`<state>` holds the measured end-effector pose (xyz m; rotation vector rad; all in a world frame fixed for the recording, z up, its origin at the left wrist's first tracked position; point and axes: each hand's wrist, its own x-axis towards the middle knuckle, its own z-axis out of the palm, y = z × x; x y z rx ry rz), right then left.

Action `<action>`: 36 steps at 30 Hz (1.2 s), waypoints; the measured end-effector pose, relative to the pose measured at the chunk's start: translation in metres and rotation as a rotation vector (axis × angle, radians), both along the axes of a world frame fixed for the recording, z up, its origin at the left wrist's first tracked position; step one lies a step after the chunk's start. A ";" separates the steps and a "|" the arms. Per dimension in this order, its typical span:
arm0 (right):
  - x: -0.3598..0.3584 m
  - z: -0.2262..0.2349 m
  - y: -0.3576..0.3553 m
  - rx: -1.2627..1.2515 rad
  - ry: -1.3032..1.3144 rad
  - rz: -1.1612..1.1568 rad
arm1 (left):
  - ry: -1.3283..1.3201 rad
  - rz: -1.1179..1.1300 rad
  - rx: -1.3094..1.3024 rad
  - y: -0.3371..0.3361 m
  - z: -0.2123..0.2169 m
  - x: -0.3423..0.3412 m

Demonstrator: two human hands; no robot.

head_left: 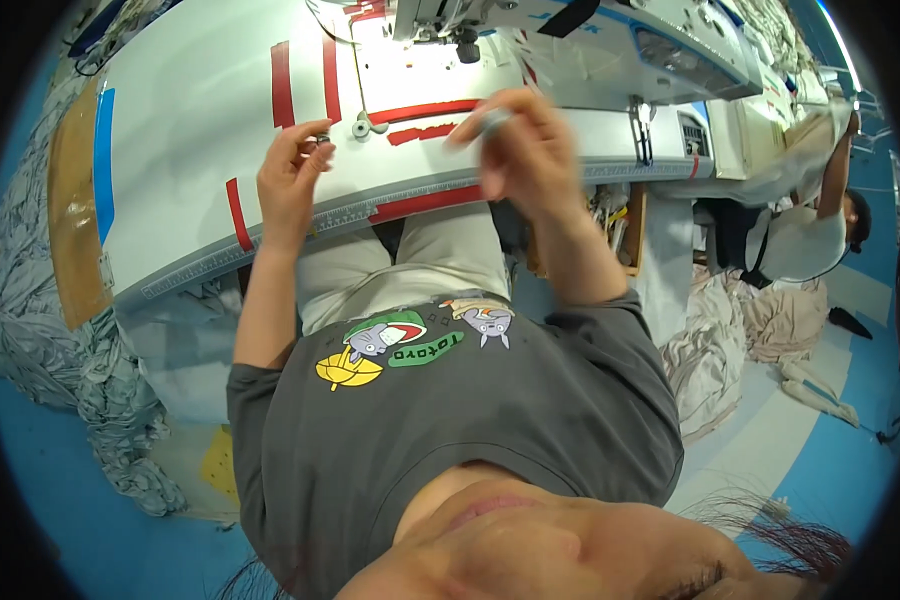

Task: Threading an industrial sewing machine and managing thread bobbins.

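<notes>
My left hand [292, 175] is raised over the white sewing table [190, 120], thumb and fingers closed around a small dark metal piece [322, 139]. Too little of that piece shows to tell its kind. To the right, my right hand [532, 155] hovers above the table's front part, smeared by motion. Its fingers are bent around a small silvery-grey thing [493, 122], too blurred to name. Between the hands, a thin metal rod with a small round lever end [362, 128] lies at the machine bed. Beyond them stands the sewing machine [455, 25], its lamp lit.
Red tape strips [282, 85] mark the tabletop, and a measuring tape [345, 215] runs along its front edge. Bunched grey fabric [120, 380] hangs at the left. An open wooden drawer [630, 235] sits under the right side. Farther right, a co-worker [805, 240] handles pale cloth.
</notes>
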<state>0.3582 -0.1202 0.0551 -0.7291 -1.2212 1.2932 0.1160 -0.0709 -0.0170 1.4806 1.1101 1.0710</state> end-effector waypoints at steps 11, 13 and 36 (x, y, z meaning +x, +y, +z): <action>-0.060 -0.041 -0.015 -0.362 -0.125 0.108 | -0.418 0.004 -0.251 -0.060 0.020 0.009; -0.065 -0.042 -0.017 -0.339 -0.189 0.116 | -0.396 -0.024 -0.238 -0.063 0.019 0.008; -0.076 -0.066 -0.022 -0.323 -0.479 0.028 | 0.995 0.230 0.525 0.028 -0.044 -0.080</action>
